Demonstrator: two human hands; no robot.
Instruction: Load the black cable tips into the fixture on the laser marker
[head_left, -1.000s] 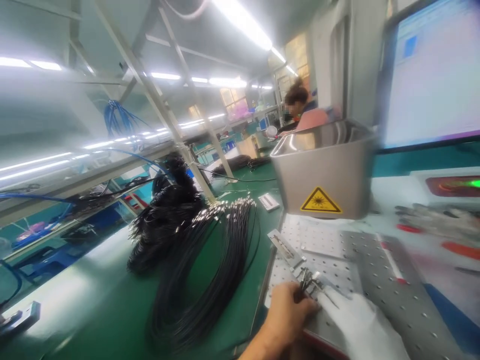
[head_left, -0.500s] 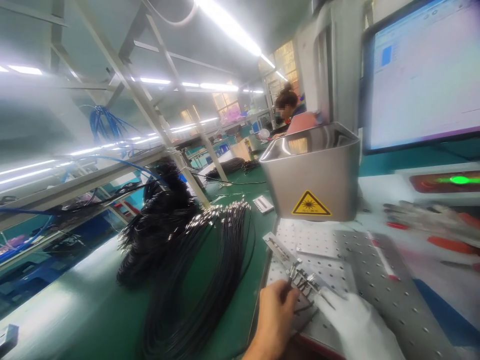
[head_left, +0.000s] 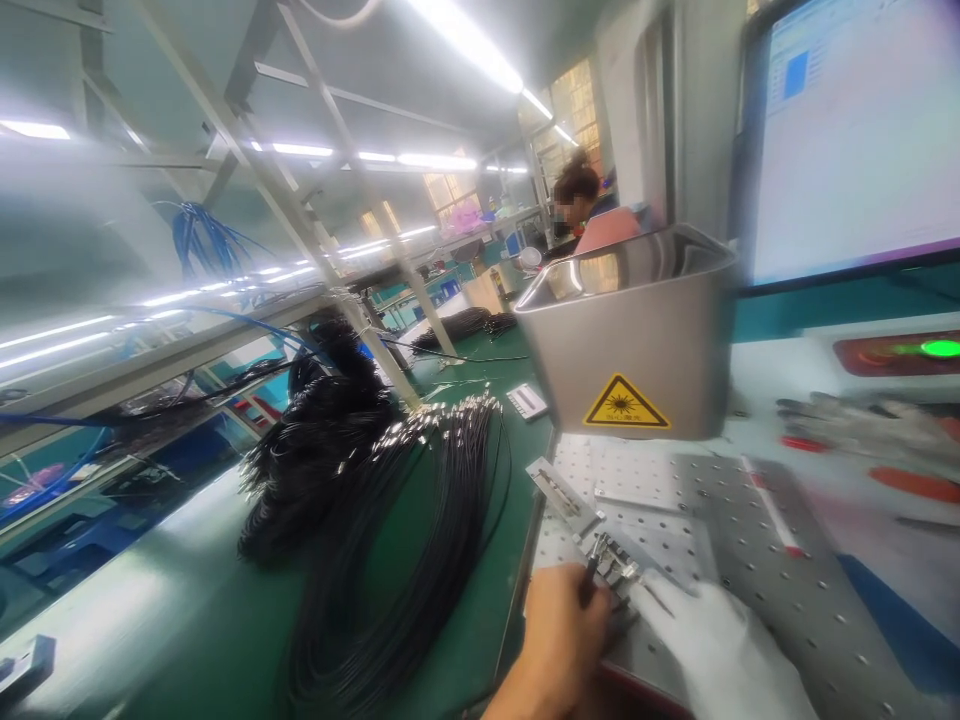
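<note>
My bare left hand pinches a black cable connector at the near side of a metal fixture. Several metal connectors lie in the fixture's lower part. My right hand, in a white glove, has its fingers closed on the fixture's lower right end. Under both hands is a perforated metal plate. Left of it, a long bundle of black cables with silvery ends lies on the green table.
A steel housing with a yellow warning sign stands behind the plate. A monitor is at upper right. Gloves and a red-and-white pen lie at the right. A person sits in the background.
My left hand has shifted slightly right, closer to the connectors in the fixture. My right hand stays at the fixture's end. The view has turned slightly.
</note>
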